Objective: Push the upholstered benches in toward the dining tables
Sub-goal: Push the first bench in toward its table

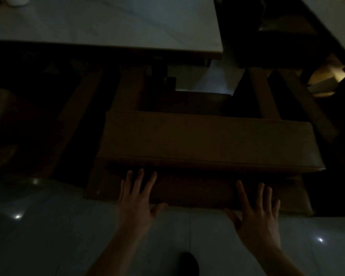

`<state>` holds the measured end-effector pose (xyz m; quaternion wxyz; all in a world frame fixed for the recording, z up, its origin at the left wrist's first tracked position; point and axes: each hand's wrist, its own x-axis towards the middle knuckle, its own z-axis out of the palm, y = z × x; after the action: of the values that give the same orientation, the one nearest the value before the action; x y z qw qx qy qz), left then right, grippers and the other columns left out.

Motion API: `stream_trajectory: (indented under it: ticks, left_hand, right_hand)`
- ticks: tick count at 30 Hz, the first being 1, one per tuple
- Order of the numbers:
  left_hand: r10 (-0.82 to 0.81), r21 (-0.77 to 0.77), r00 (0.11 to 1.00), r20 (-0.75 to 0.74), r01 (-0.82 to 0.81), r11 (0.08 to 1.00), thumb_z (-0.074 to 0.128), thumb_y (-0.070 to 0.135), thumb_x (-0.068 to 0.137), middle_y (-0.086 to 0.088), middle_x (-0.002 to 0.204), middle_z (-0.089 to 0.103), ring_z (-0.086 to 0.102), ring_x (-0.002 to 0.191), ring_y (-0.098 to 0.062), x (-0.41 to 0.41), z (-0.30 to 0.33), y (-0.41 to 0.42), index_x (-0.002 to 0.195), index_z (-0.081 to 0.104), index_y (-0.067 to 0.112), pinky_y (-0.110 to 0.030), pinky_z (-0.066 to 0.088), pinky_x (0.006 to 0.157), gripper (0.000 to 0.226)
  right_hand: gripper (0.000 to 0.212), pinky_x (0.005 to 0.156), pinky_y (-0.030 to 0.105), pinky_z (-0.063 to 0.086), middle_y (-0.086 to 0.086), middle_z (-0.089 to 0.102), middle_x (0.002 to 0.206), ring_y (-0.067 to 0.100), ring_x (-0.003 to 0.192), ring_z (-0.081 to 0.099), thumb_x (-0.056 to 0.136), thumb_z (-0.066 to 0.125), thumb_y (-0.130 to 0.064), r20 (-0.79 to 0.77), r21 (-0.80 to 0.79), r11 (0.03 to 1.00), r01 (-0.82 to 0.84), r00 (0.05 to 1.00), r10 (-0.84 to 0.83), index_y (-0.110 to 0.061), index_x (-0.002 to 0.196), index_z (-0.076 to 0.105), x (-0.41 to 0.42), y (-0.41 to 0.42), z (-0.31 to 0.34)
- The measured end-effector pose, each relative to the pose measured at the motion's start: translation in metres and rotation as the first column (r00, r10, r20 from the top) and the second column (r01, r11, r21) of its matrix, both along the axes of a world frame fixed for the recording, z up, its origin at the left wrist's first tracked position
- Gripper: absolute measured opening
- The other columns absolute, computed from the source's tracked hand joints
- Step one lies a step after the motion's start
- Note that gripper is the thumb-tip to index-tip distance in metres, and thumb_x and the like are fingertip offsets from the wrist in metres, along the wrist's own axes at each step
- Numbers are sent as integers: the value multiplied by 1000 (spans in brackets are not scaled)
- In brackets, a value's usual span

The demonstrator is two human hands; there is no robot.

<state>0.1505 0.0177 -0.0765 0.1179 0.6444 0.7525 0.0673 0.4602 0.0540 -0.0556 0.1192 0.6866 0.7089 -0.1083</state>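
Note:
The room is dim. A brown upholstered bench [207, 140] stands in front of me, its padded top facing up and its near side below. My left hand [136, 198] lies flat against the bench's near side, fingers spread, left of centre. My right hand [257, 212] presses flat on the same side, toward the right end. Neither hand grips anything. Beyond the bench is a white marble-topped dining table [112, 22], and the bench's far edge lies a short way in front of the table's edge.
A second light table [335, 20] shows at the top right, with dark seating [277, 36] beside it. Dark furniture fills the left side. The glossy pale tiled floor [48, 236] is under me, and my dark shoe [189, 263] shows at the bottom.

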Motion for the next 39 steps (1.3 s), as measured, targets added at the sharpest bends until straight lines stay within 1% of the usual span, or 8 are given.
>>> stream_trajectory:
  ticks: [6,11,14,18,20,29,33,39]
  left_hand:
    - [5,24,999,41,-6,1000,59,70,77,-6,161,28,11,150,-39,-3,-10,1,152,32,34,-58,21,118,87]
    - [-7,60,1000,27,6,998,65,68,75,-7,160,31,13,149,-39,-7,-18,10,152,35,33,-59,23,116,90]
    - [-13,65,1000,10,12,998,56,69,78,-6,160,30,10,150,-38,-10,-18,25,153,31,34,-59,23,117,86]
    - [-8,31,999,-51,9,999,50,75,80,-3,164,18,1,151,-35,-14,-15,57,155,18,39,-54,14,121,89]
    - [5,29,998,-56,-3,1000,50,75,80,-2,165,16,-1,151,-34,-13,-14,72,155,16,39,-52,11,121,90]
    - [7,-60,998,-67,-12,998,44,80,79,2,166,4,-10,151,-31,-12,-4,97,155,6,43,-49,6,123,92]
    - [-3,-122,996,-90,-8,992,44,82,79,2,166,0,-9,151,-30,-25,66,69,154,0,44,-48,9,122,95]
    - [-103,-155,993,-57,93,983,41,82,80,0,165,14,8,151,-25,-14,112,28,155,7,40,-45,11,122,93]
  right_hand:
    - [90,102,77,33,40,29,150,61,137,28,83,23,-76,12,-17,1000,-20,1000,20,-20,154,29,-3,4,1]
    - [91,98,78,35,40,31,149,62,136,30,82,23,-76,12,-28,999,-20,1000,20,-20,154,28,-5,14,-2]
    - [93,104,77,31,39,25,153,60,140,22,82,17,-77,-1,-26,1000,-8,1000,8,-21,155,22,-9,26,-2]
    - [96,117,67,13,29,-4,162,50,149,-5,71,-15,-81,42,-4,1000,-28,999,29,-31,153,-19,-9,54,-7]
    - [96,118,66,11,28,-6,162,48,149,-8,69,-19,-81,34,35,999,-37,999,36,-32,152,-22,-7,70,-11]
    - [92,118,68,7,28,-9,162,49,148,-11,74,-11,-82,20,-4,1000,1,1000,-1,-33,151,-24,-5,93,-10]
    - [91,118,68,8,28,-19,160,50,146,-17,87,17,-79,48,-38,999,-12,999,14,-34,145,-37,-20,62,49]
    - [87,121,54,20,15,1,166,35,152,2,87,25,-80,-89,-97,990,104,990,-112,-36,156,-2,-11,35,116]
